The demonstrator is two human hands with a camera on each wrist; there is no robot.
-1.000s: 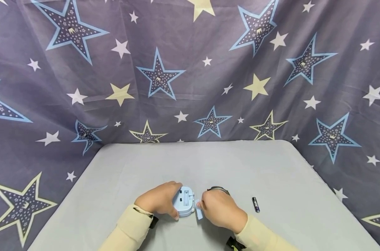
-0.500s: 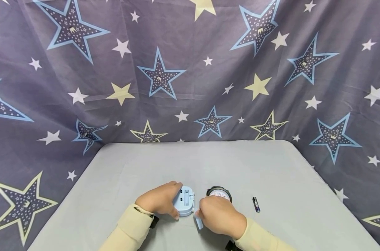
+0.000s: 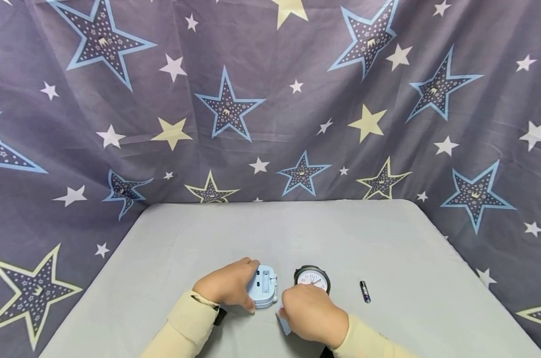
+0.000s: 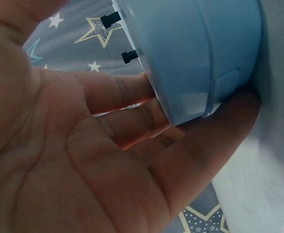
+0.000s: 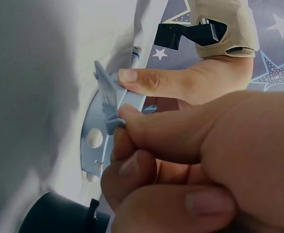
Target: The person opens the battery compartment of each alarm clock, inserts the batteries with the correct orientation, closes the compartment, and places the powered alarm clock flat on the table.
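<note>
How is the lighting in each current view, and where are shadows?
Head: bright, even light, soft shadows near the cream fabric sleeves on the light-grey cloth-covered tabletop; left wrist: dimmer, the bare left hand in shade, a dull sheen on the light-blue rounded plastic case; right wrist: a broad shadow across the tabletop, the black round clock nearly featureless.

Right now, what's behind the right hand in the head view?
A dark-rimmed clock: the upper part of its white face shows, but the right hand hides its lower part. It also partly hides the blue cover.
</note>
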